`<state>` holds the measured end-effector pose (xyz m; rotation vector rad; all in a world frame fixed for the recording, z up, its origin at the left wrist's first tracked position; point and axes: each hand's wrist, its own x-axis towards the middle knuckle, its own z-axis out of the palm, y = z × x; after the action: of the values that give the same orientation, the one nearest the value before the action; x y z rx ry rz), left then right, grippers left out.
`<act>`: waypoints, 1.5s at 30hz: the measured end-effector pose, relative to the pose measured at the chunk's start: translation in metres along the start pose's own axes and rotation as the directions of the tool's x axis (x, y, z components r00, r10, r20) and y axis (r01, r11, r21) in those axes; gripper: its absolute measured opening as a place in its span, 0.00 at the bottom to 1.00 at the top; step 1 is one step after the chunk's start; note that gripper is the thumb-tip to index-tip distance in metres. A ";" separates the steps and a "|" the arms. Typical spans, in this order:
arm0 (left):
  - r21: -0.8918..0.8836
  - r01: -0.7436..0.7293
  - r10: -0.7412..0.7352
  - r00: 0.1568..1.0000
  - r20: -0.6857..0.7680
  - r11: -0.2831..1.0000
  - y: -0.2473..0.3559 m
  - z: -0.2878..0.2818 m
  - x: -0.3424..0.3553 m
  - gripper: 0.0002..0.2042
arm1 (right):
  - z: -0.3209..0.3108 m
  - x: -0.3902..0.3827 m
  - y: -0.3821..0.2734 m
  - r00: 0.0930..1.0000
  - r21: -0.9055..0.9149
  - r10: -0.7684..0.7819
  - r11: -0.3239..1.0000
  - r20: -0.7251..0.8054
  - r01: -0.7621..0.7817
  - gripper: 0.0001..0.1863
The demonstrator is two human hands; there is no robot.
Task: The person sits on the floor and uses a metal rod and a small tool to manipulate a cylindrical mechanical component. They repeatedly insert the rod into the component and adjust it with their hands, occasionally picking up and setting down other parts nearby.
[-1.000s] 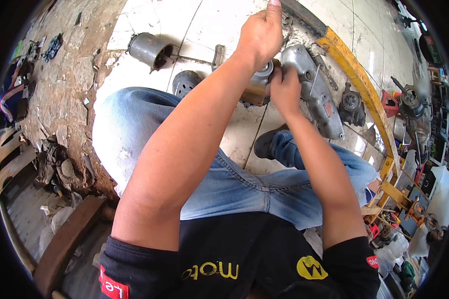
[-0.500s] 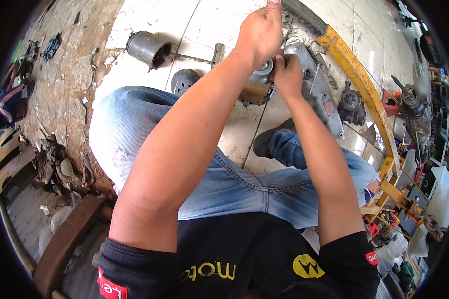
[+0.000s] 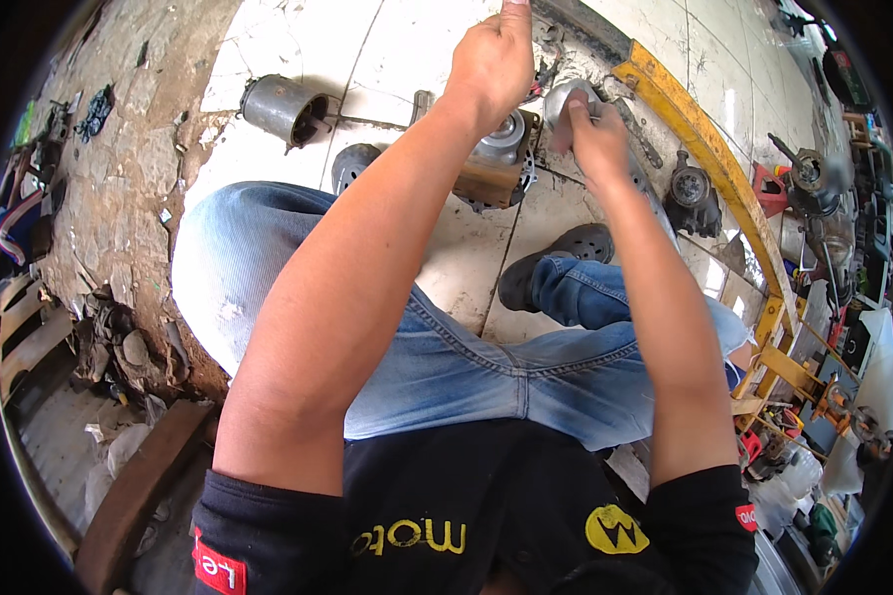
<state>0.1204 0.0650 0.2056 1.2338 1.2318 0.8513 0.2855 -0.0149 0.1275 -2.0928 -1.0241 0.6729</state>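
My left hand [image 3: 493, 67] is at the upper middle, closed, with its thumb stretched toward the top edge. Its fingers curl out of sight, so what they hold cannot be made out. Below its wrist a round silver metal part [image 3: 507, 131] is fixed beside a brown block [image 3: 490, 182], on the tiles between my feet. My right hand [image 3: 597, 142] is to the right of that part, its fingers smeared by motion. It lies over a long grey metal casing [image 3: 568, 97], hiding the casing's middle; whether it grips it is unclear.
A dark metal cylinder [image 3: 273, 107] lies on its side at upper left. A yellow steel beam [image 3: 709, 139] curves down the right, with a dark round machine part [image 3: 693, 186] beside it. Clutter fills the far right. A wooden beam [image 3: 144, 486] stands at lower left.
My right hand has moved right, away from the silver part, uncovering more of it. My left hand has shifted slightly left and is still closed. The whole view has shifted a little.
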 end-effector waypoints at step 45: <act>-0.123 0.027 -0.026 1.000 0.011 0.992 -0.004 0.008 0.001 0.28 | -0.008 -0.043 -0.020 0.792 -0.580 -0.061 0.646 0.608 0.495 0.45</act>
<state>0.1276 0.0635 0.2012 1.1189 1.1688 0.8880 0.2584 -0.0441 0.1535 -2.3097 -2.2208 0.7950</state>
